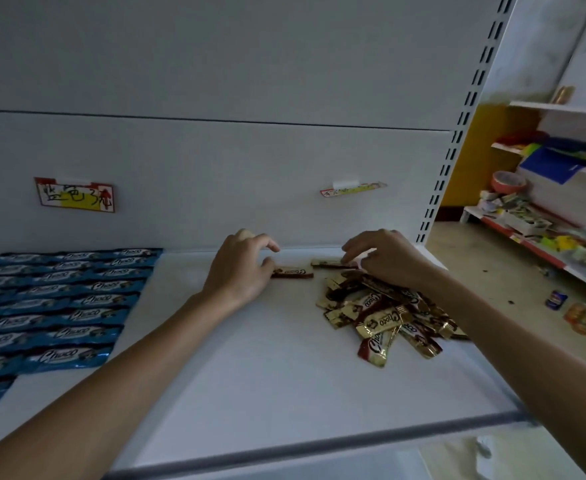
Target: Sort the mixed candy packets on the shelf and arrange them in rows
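The white metal shelf board [250, 393] fills the near field, and two bare forearms reach across it from 7 and 4 o'clock toward the back. At 9 o'clock, blue foil candy packets [59, 306] printed "Choco" lie flat in neat rows, edge to edge. At 3 o'clock, under the right forearm, a loose pile of red-and-gold foil candy packets [385, 317] lies jumbled and overlapping. Just beyond the pile, the left hand [239, 271] is arched with its fingers loosely bent and gripping nothing; its thumb tip touches the left end of a red-and-gold packet lying flat [293, 272]. The right hand [385, 261] curls its fingers down onto the right end of a second flat red-and-gold packet [327, 263], just beside the first at its 2 o'clock; whether it pinches the packet or only presses it cannot be told. On the white back panel [215, 185], a red-bordered handwritten paper label [75, 195] is stuck at 10 o'clock and a narrow folded label [352, 188] at 1 o'clock. Farther off at 2 o'clock, white side shelves [544, 237] carry mixed colourful goods.
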